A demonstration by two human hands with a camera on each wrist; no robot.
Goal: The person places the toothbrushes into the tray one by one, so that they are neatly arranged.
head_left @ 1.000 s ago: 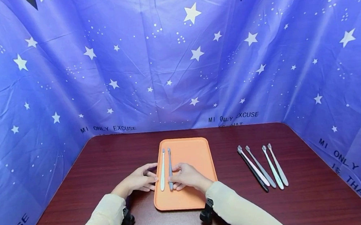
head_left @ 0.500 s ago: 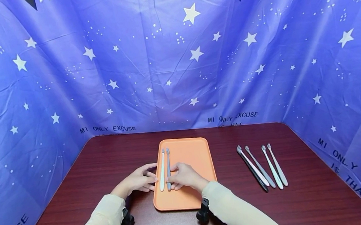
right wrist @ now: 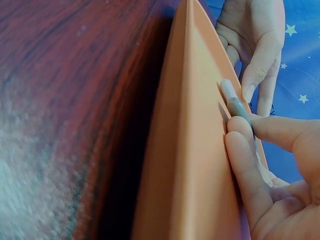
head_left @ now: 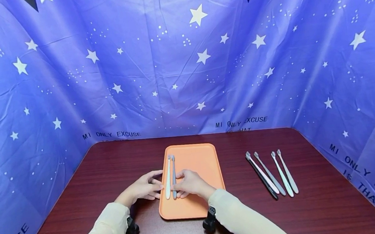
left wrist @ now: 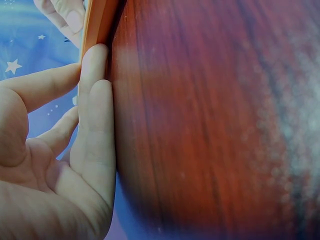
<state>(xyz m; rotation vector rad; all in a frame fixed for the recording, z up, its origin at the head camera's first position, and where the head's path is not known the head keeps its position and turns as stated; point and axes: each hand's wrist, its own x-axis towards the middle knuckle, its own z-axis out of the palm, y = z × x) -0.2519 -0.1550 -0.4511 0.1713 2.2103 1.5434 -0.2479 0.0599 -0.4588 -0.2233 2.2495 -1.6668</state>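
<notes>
Near the left side of the orange tray [head_left: 195, 157] lies a white toothbrush [head_left: 168, 177], bristle end away from me. Right beside it, nearly parallel, is a grey-blue toothbrush [head_left: 173, 171]. My right hand [head_left: 194, 183] pinches this grey-blue toothbrush at its handle between thumb and fingers, low over the tray. In the right wrist view the handle ends of the white toothbrush [right wrist: 228, 89] and the grey-blue toothbrush [right wrist: 239, 108] sit close together. My left hand [head_left: 142, 187] holds the tray's left rim, thumb at the edge and fingers along its side [left wrist: 97, 100].
Several more toothbrushes lie on the dark red wooden table to the right: a black one [head_left: 262, 177], a pink-white one [head_left: 264, 173], a grey one [head_left: 270, 175], a pale green one [head_left: 283, 175] and a light grey one [head_left: 288, 173]. A starry blue cloth [head_left: 175, 58] surrounds the table.
My right hand has slid the grey-blue toothbrush a little to the left, narrowing the gap to the white one. The left hand stays at the tray rim.
</notes>
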